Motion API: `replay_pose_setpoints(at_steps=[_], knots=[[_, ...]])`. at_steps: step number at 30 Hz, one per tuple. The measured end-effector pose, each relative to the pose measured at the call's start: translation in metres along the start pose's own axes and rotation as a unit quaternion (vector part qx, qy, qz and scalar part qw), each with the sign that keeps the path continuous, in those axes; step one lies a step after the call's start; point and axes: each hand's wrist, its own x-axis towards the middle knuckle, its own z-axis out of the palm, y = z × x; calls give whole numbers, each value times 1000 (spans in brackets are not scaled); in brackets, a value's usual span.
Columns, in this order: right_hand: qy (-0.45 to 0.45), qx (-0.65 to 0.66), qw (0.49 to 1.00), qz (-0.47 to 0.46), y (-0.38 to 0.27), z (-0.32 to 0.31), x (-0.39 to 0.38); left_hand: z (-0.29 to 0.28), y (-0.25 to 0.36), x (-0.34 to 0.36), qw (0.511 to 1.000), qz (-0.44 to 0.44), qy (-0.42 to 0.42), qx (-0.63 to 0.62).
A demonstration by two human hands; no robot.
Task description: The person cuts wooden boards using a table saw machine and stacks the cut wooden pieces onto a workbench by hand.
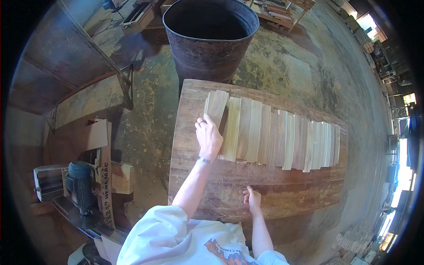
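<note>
My left hand [209, 138] is closed around a small stack of pale wooden slats [217, 105] at the left end of a row. The stack tilts a little, with a dark gap between it and the slat beside it. Fingers wrap its left edge near the lower part; a band circles the wrist. To the right, more wooden slats [267, 132] lie side by side in a long row on a brown wooden table [221, 190]. My right hand [252, 199] hovers by the table's near side, fingers curled in, with nothing visible in them.
A large dark metal drum [207, 55] stands against the table's far edge. At the left is a machine with a blue-green motor [81, 183] among boards [106, 168]. A big metal panel [62, 57] leans at the upper left. Stacked wood [278, 15] lies beyond the drum.
</note>
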Motion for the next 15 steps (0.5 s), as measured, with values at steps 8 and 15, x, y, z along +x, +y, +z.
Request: replay_pose_setpoints(at_steps=[8, 15], knots=[[19, -17, 1000, -6, -3, 4, 4, -5, 5, 6, 999, -49, -3, -8], [17, -4, 1000, -5, 4, 5, 5, -13, 5, 2, 997, -56, -39, -25]])
